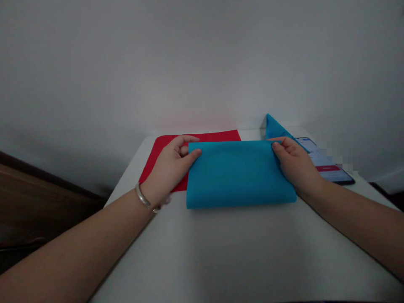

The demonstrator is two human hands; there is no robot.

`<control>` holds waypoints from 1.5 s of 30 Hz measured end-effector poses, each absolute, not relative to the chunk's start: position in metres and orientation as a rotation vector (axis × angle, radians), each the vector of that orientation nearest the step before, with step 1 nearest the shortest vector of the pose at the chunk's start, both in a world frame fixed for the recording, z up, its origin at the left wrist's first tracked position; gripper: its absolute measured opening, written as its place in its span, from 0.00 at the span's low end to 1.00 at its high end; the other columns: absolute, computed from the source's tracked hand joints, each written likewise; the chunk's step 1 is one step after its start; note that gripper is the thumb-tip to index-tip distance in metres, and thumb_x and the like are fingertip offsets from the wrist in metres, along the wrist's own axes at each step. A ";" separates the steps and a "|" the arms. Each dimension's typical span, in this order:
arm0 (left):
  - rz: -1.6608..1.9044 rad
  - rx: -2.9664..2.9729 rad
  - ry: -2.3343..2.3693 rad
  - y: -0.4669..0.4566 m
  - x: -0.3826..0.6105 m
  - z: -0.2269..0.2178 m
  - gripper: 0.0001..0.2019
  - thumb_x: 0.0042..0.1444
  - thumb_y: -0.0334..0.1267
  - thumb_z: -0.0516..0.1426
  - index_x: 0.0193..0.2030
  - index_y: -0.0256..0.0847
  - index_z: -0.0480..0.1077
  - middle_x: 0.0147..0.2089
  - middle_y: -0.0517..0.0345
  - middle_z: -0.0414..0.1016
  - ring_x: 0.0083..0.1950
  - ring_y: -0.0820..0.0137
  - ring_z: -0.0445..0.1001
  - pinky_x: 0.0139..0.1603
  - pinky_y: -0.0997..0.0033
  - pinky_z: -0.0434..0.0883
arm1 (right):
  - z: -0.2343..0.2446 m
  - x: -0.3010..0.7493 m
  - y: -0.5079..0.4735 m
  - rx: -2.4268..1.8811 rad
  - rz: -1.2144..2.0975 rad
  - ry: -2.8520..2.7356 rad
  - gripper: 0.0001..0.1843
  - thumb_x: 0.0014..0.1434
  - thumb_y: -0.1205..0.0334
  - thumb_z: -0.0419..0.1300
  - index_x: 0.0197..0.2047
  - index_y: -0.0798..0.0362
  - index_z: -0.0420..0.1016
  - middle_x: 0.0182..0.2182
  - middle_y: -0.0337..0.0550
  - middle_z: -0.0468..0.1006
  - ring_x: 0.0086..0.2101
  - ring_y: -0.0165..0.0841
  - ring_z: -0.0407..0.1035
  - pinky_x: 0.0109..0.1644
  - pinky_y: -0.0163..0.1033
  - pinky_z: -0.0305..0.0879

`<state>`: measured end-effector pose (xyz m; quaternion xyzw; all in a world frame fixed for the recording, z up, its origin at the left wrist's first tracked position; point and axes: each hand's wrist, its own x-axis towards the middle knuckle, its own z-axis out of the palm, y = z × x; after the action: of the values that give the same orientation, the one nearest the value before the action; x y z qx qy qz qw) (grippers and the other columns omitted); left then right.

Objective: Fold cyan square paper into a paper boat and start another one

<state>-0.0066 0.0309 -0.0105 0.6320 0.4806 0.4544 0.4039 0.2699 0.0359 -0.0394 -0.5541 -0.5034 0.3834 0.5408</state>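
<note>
- Wall (202,63): plain, pale grey, fills upper bkgd; faint pinkish tint low ctr.
- Surface (151,261): white, far edge at/nr wall.
- L side: brown wood-look furniture (34,193), type unclear; dk area below.
- R side: pale strip (393,181) low on wall, dk beneath.
- Light: dim, soft; corners darker.

- I see the held sheet (240,174) over the table (233,256), the left hand (173,164) at its left end, the right hand (296,160) at its upper right corner.
- Behind the held sheet and out to its left, the flat sheet (158,160) lies on the table, partly hidden.
- Behind the held sheet's right end, past the right hand, rises the folded piece (275,127).
- Right of the held sheet, beyond the right hand, lies the phone (337,176).
- Farthest behind the held sheet stands the wall (202,63).
</note>
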 end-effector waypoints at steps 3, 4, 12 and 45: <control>1.147 1.663 1.197 0.031 -0.008 -0.012 0.21 0.55 0.39 0.58 0.56 0.43 0.63 0.22 0.68 0.63 0.19 0.78 0.59 0.19 0.80 0.56 | -0.039 0.270 0.036 -1.339 0.915 -1.196 0.08 0.57 0.55 0.57 0.38 0.48 0.69 0.20 0.35 0.66 0.19 0.30 0.59 0.22 0.36 0.58; 1.161 1.706 1.212 0.031 -0.009 -0.013 0.19 0.56 0.39 0.58 0.54 0.43 0.65 0.21 0.68 0.60 0.19 0.78 0.57 0.18 0.80 0.55 | -0.038 0.269 0.036 -1.349 0.913 -1.201 0.07 0.57 0.55 0.56 0.38 0.48 0.69 0.20 0.35 0.66 0.20 0.30 0.59 0.22 0.36 0.58; 1.192 1.867 1.356 0.028 -0.007 -0.010 0.13 0.56 0.40 0.57 0.46 0.39 0.72 0.21 0.67 0.56 0.20 0.78 0.55 0.18 0.79 0.53 | -0.038 0.270 0.038 -1.394 0.887 -1.248 0.08 0.59 0.56 0.53 0.40 0.47 0.69 0.22 0.37 0.68 0.21 0.32 0.62 0.24 0.39 0.61; 0.470 2.649 1.665 0.036 -0.015 -0.021 0.15 0.62 0.39 0.50 0.53 0.45 0.71 0.46 0.53 0.77 0.48 0.61 0.73 0.45 0.64 0.69 | -0.036 0.280 0.056 -1.667 0.110 -2.101 0.11 0.58 0.60 0.56 0.38 0.52 0.78 0.32 0.45 0.79 0.30 0.37 0.71 0.33 0.41 0.63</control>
<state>-0.0145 0.0360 -0.0208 0.8373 0.5261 0.1486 -0.0111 0.2801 0.0558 -0.0363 -0.6048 -0.7624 0.0400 0.2267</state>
